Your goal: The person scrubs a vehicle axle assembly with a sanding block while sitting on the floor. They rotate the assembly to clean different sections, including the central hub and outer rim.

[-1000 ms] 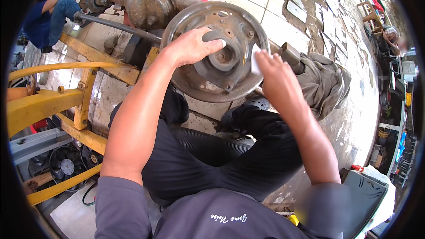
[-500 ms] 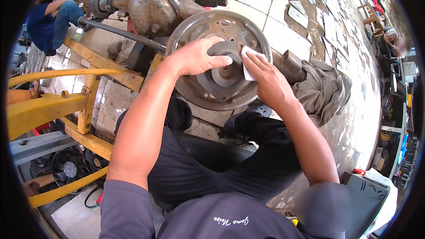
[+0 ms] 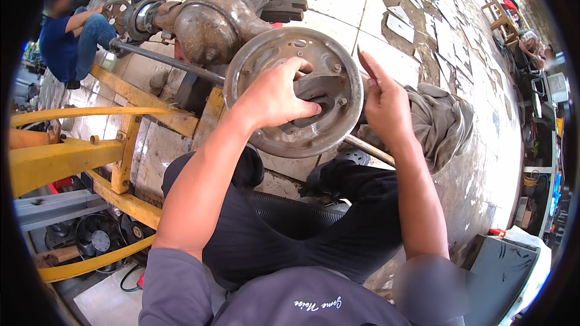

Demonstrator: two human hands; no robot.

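One left hand (image 3: 275, 98) clamps a dark ring (image 3: 317, 87); the right hand (image 3: 386, 104), beside a round plate (image 3: 272, 54), stretches straight.

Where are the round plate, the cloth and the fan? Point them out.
Round plate (image 3: 323, 136): head view, on the lower right of its face.
Cloth (image 3: 444, 124): head view, on the middle of its folds.
Fan (image 3: 101, 241): head view, on its pale hub.

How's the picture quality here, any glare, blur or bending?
Head view: the floor is washed out by glare at right; head view: shelving bows near the dark rim; head view: right sleeve heavily blurred, left hand fairly sharp.
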